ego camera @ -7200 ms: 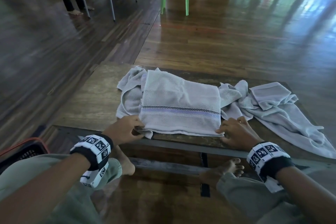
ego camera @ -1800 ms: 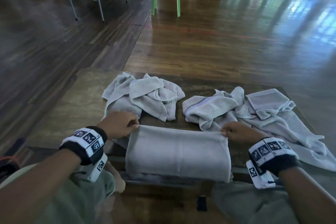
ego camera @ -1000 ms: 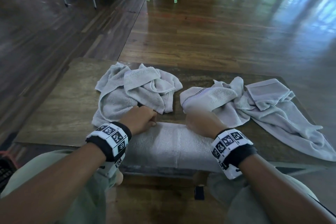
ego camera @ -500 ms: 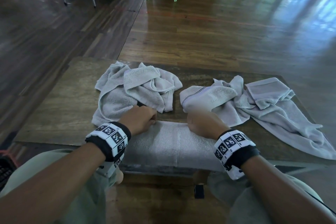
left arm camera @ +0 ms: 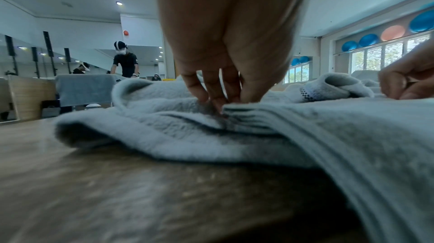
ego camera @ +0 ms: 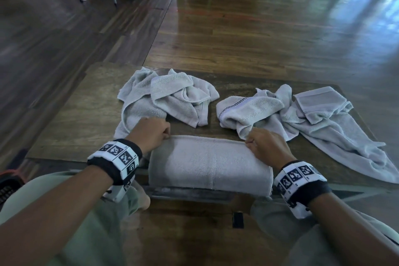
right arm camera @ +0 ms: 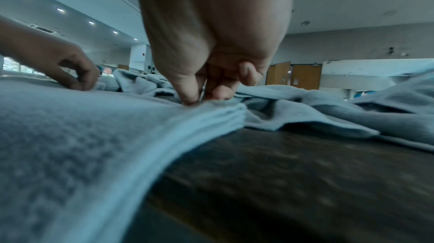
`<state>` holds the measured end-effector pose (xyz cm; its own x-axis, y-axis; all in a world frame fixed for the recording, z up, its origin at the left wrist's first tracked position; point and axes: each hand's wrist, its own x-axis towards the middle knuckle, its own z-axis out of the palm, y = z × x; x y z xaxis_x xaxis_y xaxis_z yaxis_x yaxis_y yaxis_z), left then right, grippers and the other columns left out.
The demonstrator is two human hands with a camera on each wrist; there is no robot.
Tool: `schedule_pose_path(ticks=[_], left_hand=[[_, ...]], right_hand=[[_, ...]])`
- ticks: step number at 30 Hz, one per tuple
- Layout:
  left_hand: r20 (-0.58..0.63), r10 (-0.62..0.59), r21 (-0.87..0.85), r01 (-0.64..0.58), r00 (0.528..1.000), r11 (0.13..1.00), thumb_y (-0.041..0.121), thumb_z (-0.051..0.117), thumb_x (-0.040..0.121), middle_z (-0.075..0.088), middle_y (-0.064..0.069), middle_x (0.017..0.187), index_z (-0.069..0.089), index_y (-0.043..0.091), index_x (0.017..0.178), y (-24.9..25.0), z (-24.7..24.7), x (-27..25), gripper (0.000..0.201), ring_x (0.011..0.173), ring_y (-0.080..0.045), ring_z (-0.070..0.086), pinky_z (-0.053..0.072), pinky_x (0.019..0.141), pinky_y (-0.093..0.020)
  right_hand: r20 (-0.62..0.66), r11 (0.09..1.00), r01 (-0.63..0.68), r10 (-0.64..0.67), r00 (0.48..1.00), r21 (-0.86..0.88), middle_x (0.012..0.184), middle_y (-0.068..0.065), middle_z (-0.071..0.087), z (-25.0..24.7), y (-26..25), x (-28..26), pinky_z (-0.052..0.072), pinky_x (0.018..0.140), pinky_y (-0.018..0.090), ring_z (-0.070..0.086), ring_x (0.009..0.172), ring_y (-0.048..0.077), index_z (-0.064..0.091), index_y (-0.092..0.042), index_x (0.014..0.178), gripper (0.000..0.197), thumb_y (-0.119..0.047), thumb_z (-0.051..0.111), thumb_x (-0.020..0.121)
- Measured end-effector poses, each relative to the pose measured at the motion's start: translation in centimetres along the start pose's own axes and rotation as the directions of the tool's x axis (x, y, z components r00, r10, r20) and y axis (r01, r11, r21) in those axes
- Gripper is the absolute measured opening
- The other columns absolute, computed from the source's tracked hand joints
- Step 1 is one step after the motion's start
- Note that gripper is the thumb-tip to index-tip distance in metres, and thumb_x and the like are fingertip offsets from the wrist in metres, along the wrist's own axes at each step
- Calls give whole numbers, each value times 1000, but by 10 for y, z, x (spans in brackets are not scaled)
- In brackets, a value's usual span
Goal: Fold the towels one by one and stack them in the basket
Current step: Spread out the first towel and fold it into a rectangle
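Step in hand: one grey folded towel [ego camera: 209, 164] lies at the near edge of the surface [ego camera: 71, 127], its near part hanging over that edge.
Left hand [ego camera: 151, 134]: fingers curled, pinching the far left corner of the folded towel; the left wrist view shows the layered edges caught between thumb and fingers [left arm camera: 211, 96].
Right hand [ego camera: 265, 147]: fingers curled, pinching the far right corner in the same way.
Left heap [ego camera: 168, 99]: crumpled towels just beyond the left hand, not yet folded.
Right heap [ego camera: 302, 119]: more crumpled towels, one with a checked band, trailing towards the right edge of the surface; not yet folded.
Basket [ego camera: 8, 183]: only a dark, orange-rimmed corner shows at the far left, below the surface; its contents cannot be seen.
Progress: this towel looks nearly folded, perhaps one fold or the transfer left. Both heaps remain, so most of the task seems to lie ahead.
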<state>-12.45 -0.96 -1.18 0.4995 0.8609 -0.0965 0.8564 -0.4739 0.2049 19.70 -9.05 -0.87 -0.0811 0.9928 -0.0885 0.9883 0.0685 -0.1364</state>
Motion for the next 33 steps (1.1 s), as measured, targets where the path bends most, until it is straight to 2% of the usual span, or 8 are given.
schedule_pose_path(ticks=[6,9,13,16,22,26,29,33], left_hand=[[-245,178,170,-139,953,976,14,58,87,62,1,95,67,18,94,13,15,-21,12,93,-21,58,41,84,-38],[-170,318,131,-298,933,946,35,37,94,64,-1,109,61,20,111,39,31,-39,34,101,-22,60,46,85,-37],[-24,207,138,-202,978,970,58,12,89,52,-6,131,44,22,134,58,38,-45,66,123,-26,46,41,96,-41],[2,109,111,-108,994,988,66,2,83,43,-5,142,41,21,136,47,34,-33,80,133,-24,36,33,107,-42],[67,-57,283,36,996,958,65,17,88,22,-4,155,25,24,143,2,26,-12,68,142,-26,19,15,111,-55],[37,-74,315,59,997,947,49,31,95,32,-2,149,33,25,139,0,17,-15,50,140,-24,23,11,112,-58],[21,76,167,-78,997,983,36,37,96,45,0,138,48,25,130,36,18,-24,37,132,-23,35,11,114,-53],[-122,331,82,-323,936,943,41,50,83,64,-3,104,67,20,105,96,39,-40,35,98,-24,59,40,96,-43]], right_hand=[[-254,987,96,-126,959,-126,84,1,62,12,7,-23,45,63,31,60,73,22,64,-16,89,8,-18,56,88],[-212,978,173,-196,958,-119,97,-2,62,22,-19,-41,48,69,31,59,83,19,61,-20,107,24,-30,45,92],[-75,975,139,-154,985,-173,115,5,58,34,-48,-46,52,76,38,57,97,24,55,-18,122,40,-39,50,88],[-2,980,166,-167,986,-111,125,7,54,32,-58,-36,50,85,41,54,108,28,51,-17,129,51,-44,33,91],[80,970,239,-241,967,36,145,-1,39,26,-58,-12,29,108,40,36,133,19,40,-21,137,47,-42,32,97],[-26,995,94,-95,995,-20,132,-5,51,17,-34,-2,28,103,39,43,123,17,51,-23,126,35,-36,39,96],[-46,1000,19,-20,999,-15,126,-2,54,10,-22,4,32,97,40,46,117,19,54,-22,124,34,-35,40,96],[-22,999,-6,7,1000,37,115,-3,63,5,-17,17,45,83,37,59,102,21,62,-26,114,29,-35,42,95]])
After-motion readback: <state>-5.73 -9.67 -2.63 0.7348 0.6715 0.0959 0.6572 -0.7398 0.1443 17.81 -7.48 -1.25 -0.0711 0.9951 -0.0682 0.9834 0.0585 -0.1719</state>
